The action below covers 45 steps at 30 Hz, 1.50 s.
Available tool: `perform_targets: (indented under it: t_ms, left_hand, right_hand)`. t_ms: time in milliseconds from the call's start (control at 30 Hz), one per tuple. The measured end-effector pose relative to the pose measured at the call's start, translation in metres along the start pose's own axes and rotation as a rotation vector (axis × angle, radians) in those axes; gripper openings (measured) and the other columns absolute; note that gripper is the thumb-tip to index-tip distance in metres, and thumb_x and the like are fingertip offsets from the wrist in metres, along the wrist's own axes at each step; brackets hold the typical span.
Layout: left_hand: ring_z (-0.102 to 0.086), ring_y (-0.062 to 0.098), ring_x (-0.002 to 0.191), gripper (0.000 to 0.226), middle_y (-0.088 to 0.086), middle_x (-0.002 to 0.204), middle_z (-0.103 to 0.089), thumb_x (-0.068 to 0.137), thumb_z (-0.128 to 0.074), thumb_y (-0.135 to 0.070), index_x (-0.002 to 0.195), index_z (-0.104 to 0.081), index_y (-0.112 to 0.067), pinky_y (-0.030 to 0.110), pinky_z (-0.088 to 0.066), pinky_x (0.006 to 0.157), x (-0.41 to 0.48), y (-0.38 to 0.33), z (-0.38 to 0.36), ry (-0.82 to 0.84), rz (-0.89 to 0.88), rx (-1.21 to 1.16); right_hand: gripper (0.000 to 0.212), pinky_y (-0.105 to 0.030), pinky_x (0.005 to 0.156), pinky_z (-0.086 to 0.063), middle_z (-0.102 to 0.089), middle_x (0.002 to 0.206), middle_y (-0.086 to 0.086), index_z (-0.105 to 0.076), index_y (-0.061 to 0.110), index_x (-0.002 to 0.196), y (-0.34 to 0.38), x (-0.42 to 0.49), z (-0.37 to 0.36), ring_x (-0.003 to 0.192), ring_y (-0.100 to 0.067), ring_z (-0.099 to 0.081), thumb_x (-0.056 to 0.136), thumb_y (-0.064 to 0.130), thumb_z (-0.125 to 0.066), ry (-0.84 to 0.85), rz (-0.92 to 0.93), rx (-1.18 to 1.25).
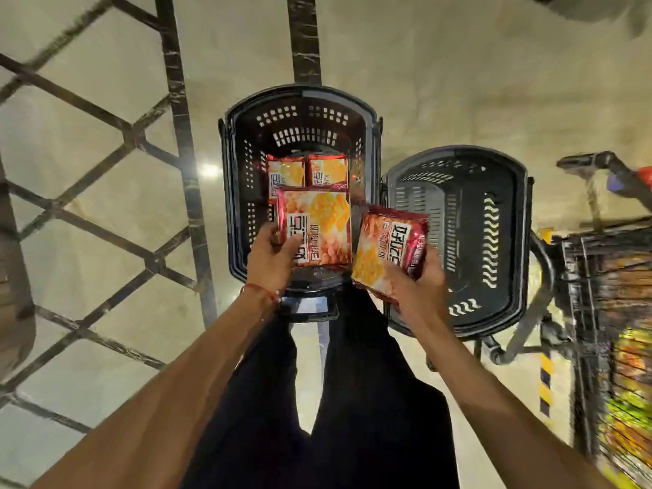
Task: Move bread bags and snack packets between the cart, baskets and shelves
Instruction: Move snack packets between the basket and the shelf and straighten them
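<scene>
Here, left hand (273, 257) round one glossy red-orange snack packet (314, 227), right hand (416, 287) round a second packet (388, 245).

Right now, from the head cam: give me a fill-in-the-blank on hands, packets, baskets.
The left basket has ___ loose packets lying in it.
The right basket looks ___, no packet inside.
The left hand grips a flat packet over the ___ basket.
The right hand grips a tilted packet; both hands together grip ___ packets.
Missing: two; empty; left; two.
</scene>
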<state>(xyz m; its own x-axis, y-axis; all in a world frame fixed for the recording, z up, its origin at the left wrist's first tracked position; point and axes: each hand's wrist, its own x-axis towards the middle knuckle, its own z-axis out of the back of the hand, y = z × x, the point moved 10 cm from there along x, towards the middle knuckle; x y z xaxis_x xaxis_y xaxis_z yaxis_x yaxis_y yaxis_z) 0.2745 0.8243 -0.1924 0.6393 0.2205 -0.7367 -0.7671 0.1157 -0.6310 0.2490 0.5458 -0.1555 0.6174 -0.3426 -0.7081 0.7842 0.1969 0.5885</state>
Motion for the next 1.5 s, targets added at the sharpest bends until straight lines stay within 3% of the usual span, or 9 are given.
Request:
perform_targets:
  t_ms: [100,200,367,533,700,767,867,1033,1500]
  left_hand:
    - [-0.069,0.021,0.114,0.055,0.002,0.127,-0.07,0.095,-0.062,-0.049,0.139,-0.055,-0.018,0.051,-0.056,0.099,-0.036,-0.029,0.0,0.131,-0.144,0.063]
    - [-0.069,0.021,0.113,0.033,0.003,0.126,-0.069,0.096,-0.055,-0.049,0.126,-0.06,-0.04,0.05,-0.057,0.097,-0.073,-0.051,-0.004,0.284,-0.314,0.162]
    - [-0.068,0.0,0.105,0.028,-0.005,0.123,-0.067,0.109,-0.047,-0.02,0.136,-0.051,-0.026,0.015,-0.053,0.085,-0.128,-0.064,-0.005,0.484,-0.425,0.242]
    - [-0.062,0.01,0.118,0.042,-0.007,0.132,-0.063,0.104,-0.05,-0.041,0.144,-0.049,-0.026,0.034,-0.051,0.101,-0.188,-0.068,-0.018,0.636,-0.527,0.442]
    - [-0.052,0.009,0.128,0.042,-0.001,0.142,-0.057,0.107,-0.049,-0.037,0.145,-0.05,-0.017,0.039,-0.038,0.116,-0.261,-0.055,-0.057,0.772,-0.599,0.585]
    - [-0.059,0.014,0.114,0.032,-0.005,0.121,-0.066,0.1,-0.052,-0.048,0.123,-0.059,-0.025,0.05,-0.042,0.11,-0.289,-0.046,-0.074,0.833,-0.61,0.601]
    - [-0.067,0.014,0.111,0.052,-0.008,0.116,-0.072,0.088,-0.061,-0.072,0.121,-0.06,-0.032,0.05,-0.052,0.1,-0.331,-0.018,-0.104,0.933,-0.599,0.688]
    - [-0.066,-0.004,0.075,0.042,-0.007,0.097,-0.071,0.09,-0.076,-0.027,0.125,-0.055,-0.018,0.016,-0.053,0.067,-0.426,0.038,-0.157,1.053,-0.661,0.818]
    - [-0.074,0.006,0.09,0.057,-0.005,0.104,-0.078,0.072,-0.09,-0.008,0.122,-0.066,-0.019,0.022,-0.06,0.076,-0.715,0.237,-0.286,1.26,-0.778,0.848]
  right_hand:
    - [0.044,-0.054,0.093,-0.061,-0.075,0.118,0.009,-0.059,0.029,0.136,-0.004,-0.042,0.019,0.11,-0.02,-0.073,0.097,0.013,-0.073,0.004,-0.011,0.163]
    - [0.045,-0.048,0.097,-0.06,-0.075,0.121,0.004,-0.061,0.026,0.135,-0.01,-0.093,0.039,0.113,-0.021,-0.072,0.097,0.006,-0.071,-0.025,0.051,0.257]
    - [0.044,-0.025,0.068,-0.061,-0.076,0.117,0.006,-0.059,0.024,0.138,-0.037,-0.188,0.069,0.101,-0.01,-0.075,0.1,0.002,-0.063,-0.151,0.065,0.52]
    - [0.04,-0.033,0.069,-0.064,-0.073,0.125,0.004,-0.052,0.024,0.142,-0.088,-0.279,0.096,0.104,-0.013,-0.076,0.104,0.014,-0.061,-0.36,0.03,0.721]
    - [0.047,-0.028,0.069,-0.063,-0.073,0.121,-0.002,-0.055,0.019,0.137,-0.151,-0.359,0.123,0.099,-0.014,-0.076,0.094,0.011,-0.074,-0.593,0.009,0.819]
    - [0.055,-0.038,0.081,-0.065,-0.075,0.117,0.001,-0.057,0.022,0.136,-0.179,-0.387,0.133,0.105,-0.02,-0.075,0.088,0.008,-0.081,-0.655,0.013,0.805]
    - [0.062,-0.038,0.087,-0.064,-0.076,0.119,0.004,-0.057,0.023,0.138,-0.224,-0.432,0.15,0.104,-0.014,-0.075,0.085,0.007,-0.084,-0.746,0.032,0.811]
    - [0.07,-0.031,0.087,-0.063,-0.072,0.122,0.014,-0.053,0.033,0.143,-0.309,-0.508,0.177,0.11,-0.008,-0.072,0.083,0.02,-0.087,-0.843,0.056,0.853]
    - [0.055,-0.022,0.074,-0.063,-0.074,0.113,0.01,-0.063,0.026,0.12,-0.6,-0.742,0.291,0.097,-0.002,-0.074,0.076,0.005,-0.089,-1.235,0.062,0.991]
